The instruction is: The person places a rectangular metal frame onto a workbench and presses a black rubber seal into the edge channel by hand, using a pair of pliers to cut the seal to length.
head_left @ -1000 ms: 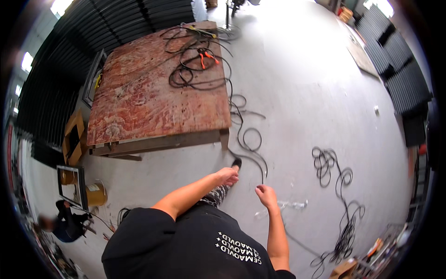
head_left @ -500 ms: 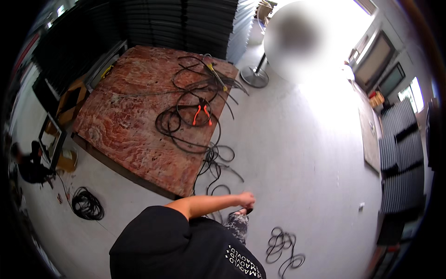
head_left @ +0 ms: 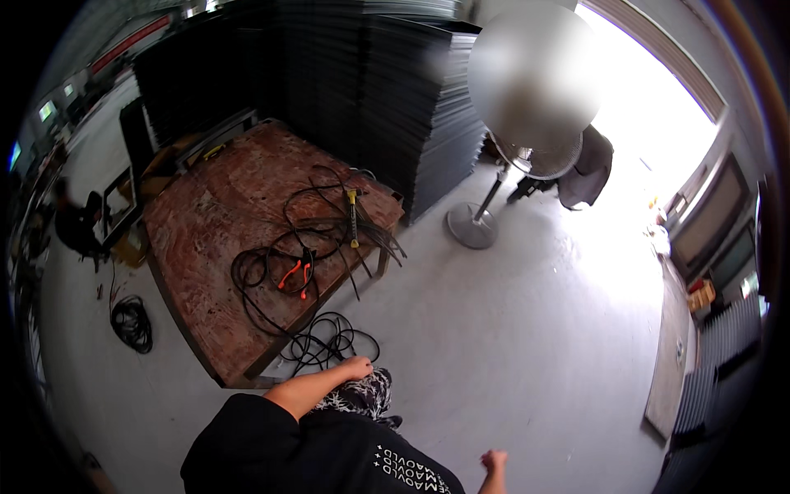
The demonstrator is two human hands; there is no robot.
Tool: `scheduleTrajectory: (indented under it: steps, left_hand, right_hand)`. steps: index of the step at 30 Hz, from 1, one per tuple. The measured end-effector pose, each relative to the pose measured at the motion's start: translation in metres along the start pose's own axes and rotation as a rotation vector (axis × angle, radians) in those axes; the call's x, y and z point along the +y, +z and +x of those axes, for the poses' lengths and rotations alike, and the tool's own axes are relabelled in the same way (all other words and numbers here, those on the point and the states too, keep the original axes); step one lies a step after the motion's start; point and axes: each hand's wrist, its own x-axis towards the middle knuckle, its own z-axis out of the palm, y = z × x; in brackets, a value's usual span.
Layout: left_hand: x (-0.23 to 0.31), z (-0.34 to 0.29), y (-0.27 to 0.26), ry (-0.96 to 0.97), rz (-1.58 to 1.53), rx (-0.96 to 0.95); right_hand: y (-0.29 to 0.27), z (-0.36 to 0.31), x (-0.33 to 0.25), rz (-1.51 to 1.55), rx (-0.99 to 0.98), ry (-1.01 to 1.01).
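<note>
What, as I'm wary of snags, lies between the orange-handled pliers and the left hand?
Head view: between the pliers and left hand lie the edge of the table and black cable loops on the floor.

Just above your left hand [head_left: 355,368], below and slightly left of the frame's centre, you have black cable loops [head_left: 332,337], thin, slack and overlapping, lying flat; whether your hand touches them, you cannot tell from here. Higher up, left of centre, you see a dark cable tangle [head_left: 280,247] sprawled in wide, untied curves, several loose strands fanning rightward.
</note>
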Motion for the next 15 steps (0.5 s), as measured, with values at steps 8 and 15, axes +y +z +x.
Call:
scheduleTrajectory:
  steps: [8,15]
  left_hand:
    - [0.01,0.118,0.038,-0.22,-0.078,-0.258]
    - [0.104,0.286,-0.144,0.138,0.141,-0.139]
  right_hand:
    - [-0.239,0.049,-0.429,1.068,0.057,-0.441]
    - [-0.239,0.046,-0.672,0.616,-0.494,-0.651]
